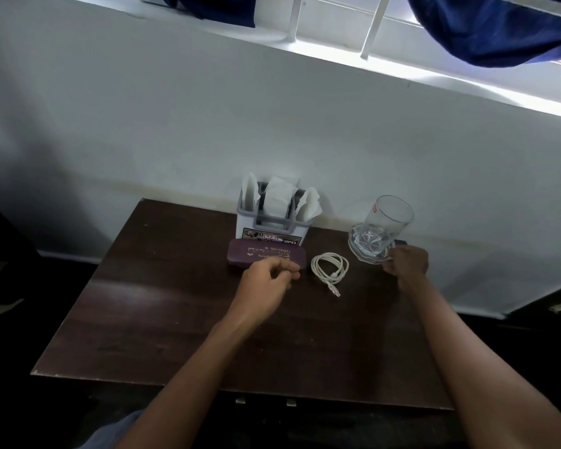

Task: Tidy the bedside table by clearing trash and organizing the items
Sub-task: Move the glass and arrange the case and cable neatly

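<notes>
right hand (pixel 406 264) gripping tilted glass (pixel 384 226) at table's (pixel 175 319) 2 o'clock, left hand (pixel 266 281) loosely curled, empty, purple case (pixel 256 254) at its 12 o'clock, cable (pixel 329 268) between hands

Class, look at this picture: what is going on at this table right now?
A person is tidying a dark wooden table. Their right hand grips the edge of a glass saucer with an empty tumbler standing on it. The left hand hovers, fingers curled, at the purple glasses case; contact is unclear. A coiled white cable lies between, a tissue holder behind.
</notes>
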